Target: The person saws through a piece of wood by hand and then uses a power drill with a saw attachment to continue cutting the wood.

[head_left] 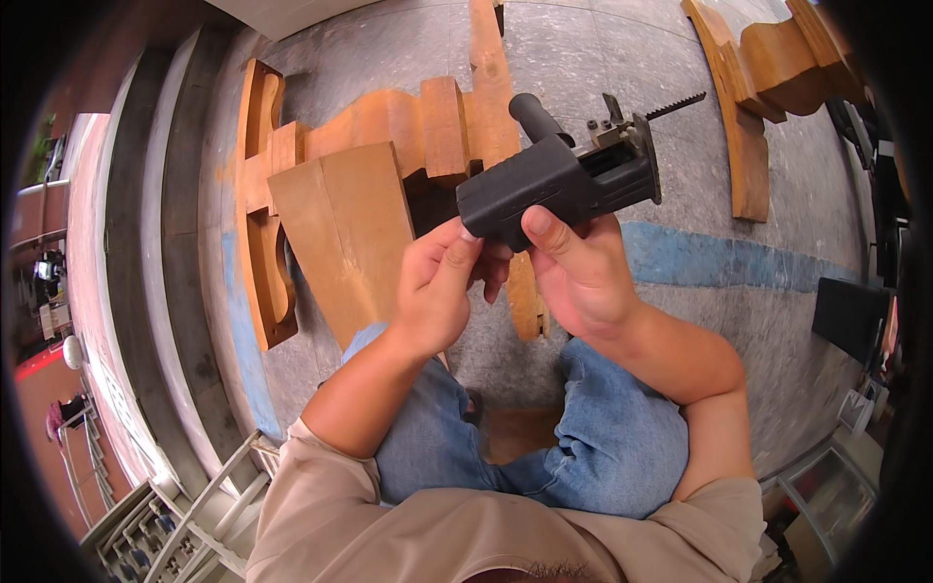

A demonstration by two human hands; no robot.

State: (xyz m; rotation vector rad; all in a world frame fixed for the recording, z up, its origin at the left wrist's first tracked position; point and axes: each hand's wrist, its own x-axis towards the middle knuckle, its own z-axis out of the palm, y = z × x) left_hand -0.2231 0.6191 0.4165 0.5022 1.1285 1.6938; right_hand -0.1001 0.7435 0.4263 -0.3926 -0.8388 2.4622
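Note:
Held up in front of my knees is a black reciprocating saw attachment (530, 189). Its toothed blade (677, 105) points up and to the right, past a flat metal-edged shoe, and a round black side handle (536, 117) sticks out on its far side. My right hand (583, 277) grips the body from below, thumb laid along the near side. At the rear left end, my left hand (442, 282) is closed with its thumb tip pressed on the casing. Some of its fingers are hidden behind the tool.
Beneath the tool lies a brown wooden trestle-like frame (384, 121) with a wide board (340, 223) leaning over it. A second wooden piece (748, 160) lies at the far right. Steps (180, 243) run along the left. A black box (850, 321) stands at the right.

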